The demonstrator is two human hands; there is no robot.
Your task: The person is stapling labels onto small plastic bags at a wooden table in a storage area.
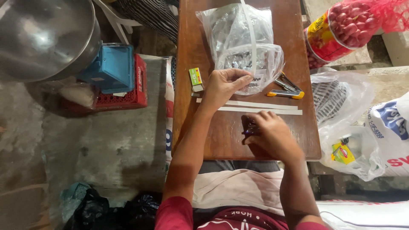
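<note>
My left hand [223,85] pinches the edge of a clear plastic bag [251,64] holding small silvery pieces, which lies on the brown wooden table [191,47]. A second clear bag [238,23] lies behind it, with a white strip rising across both. My right hand [270,132] is closed over a small dark purple object [249,129] near the table's front edge. Two long white strips [264,107] lie flat between my hands. A yellow-handled tool [286,91] rests beside the bag, and a small green and yellow box [196,79] sits left of my left hand.
A large metal bowl [42,36] stands at the upper left, with a blue container [113,68] on a red crate [136,91] below it. Plastic bags [341,110] and printed sacks [387,127] crowd the right side. A red mesh bag [345,25] is at the upper right.
</note>
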